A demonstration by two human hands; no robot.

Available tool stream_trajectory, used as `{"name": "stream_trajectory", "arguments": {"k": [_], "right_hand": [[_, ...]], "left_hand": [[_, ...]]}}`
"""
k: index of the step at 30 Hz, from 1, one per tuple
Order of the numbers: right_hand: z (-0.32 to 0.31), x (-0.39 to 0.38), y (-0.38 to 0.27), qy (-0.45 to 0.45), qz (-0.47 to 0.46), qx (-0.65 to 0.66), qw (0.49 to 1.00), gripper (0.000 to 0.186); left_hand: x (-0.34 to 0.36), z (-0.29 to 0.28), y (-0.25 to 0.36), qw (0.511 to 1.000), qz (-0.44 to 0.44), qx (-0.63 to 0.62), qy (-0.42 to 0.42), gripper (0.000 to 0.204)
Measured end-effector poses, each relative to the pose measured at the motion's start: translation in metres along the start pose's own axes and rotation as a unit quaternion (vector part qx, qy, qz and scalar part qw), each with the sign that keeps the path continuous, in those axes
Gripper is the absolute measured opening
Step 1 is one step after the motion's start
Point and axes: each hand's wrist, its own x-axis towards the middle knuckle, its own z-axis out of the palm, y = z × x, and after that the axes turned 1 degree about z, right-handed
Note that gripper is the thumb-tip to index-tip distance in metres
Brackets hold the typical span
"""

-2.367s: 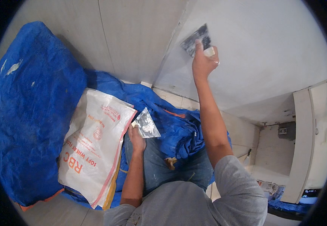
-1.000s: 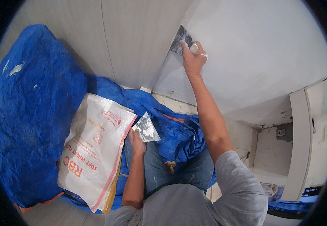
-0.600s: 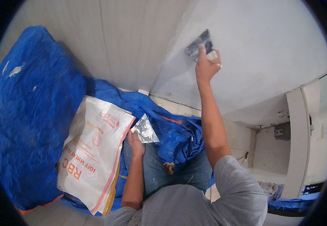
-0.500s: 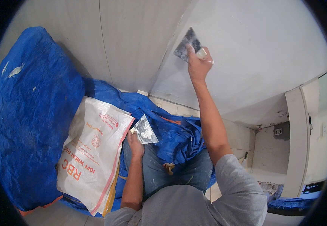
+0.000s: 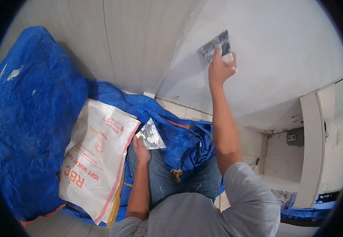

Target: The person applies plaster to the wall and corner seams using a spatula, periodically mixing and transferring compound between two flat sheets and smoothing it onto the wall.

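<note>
My right hand (image 5: 222,69) is raised at the white wall (image 5: 274,51), closed round the pale handle of a putty knife (image 5: 218,44). Its wide metal blade, smeared with white, lies against or very near the wall; I cannot tell which. Lower down, over my left thigh, my left hand (image 5: 141,150) grips a second putty knife (image 5: 151,135) by its light handle. A lump of white putty (image 5: 153,137) sits on that blade.
A large blue tarp (image 5: 37,118) covers something bulky at the left and spreads over the floor. A white printed sack (image 5: 96,158) lies beside my left arm. Panelled wall (image 5: 140,43) meets the white wall at a corner. An outlet box (image 5: 292,137) is at the right.
My right hand has moved right along the wall with its putty knife, and the blade has turned. The left hand with its putty knife has barely moved.
</note>
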Motion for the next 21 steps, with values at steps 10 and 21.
{"name": "stream_trajectory", "arguments": {"k": [10,21], "right_hand": [[0.018,-0.085,0.048,-0.216,0.068,-0.007,0.974,0.04],[0.036,-0.079,0.047,-0.157,0.015,-0.114,0.981,0.044]], "left_hand": [[-0.009,0.015,0.015,0.998,-0.031,-0.057,-0.012,0.055],[-0.018,0.027,0.042,0.997,-0.02,-0.079,-0.014,0.036]]}}
